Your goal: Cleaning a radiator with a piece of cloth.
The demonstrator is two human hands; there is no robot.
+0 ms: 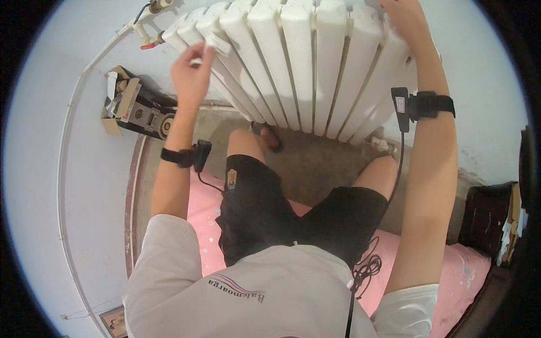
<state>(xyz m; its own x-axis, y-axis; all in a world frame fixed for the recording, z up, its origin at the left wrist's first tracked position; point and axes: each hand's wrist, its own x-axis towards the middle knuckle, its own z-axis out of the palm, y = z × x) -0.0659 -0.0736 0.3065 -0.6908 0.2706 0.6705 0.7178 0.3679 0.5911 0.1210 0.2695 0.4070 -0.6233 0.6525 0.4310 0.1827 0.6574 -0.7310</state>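
Note:
A white sectional radiator fills the top middle of the view. At its left end my left hand has its thumb and fingertips pinched together on a small white piece of cloth or paper lying over the top of the sections; the hand is slightly blurred. My right hand is at the radiator's right end, partly cut off by the top edge of the view, so its fingers are hidden and what it touches cannot be told. Each forearm wears a black strap with a small cabled device.
A valve with a red handle and white pipes are at the radiator's upper left. An opened cardboard box rests by a speaker on the left. Pink bedding lies beneath me. A dark box stands at right; black cable hangs beside me.

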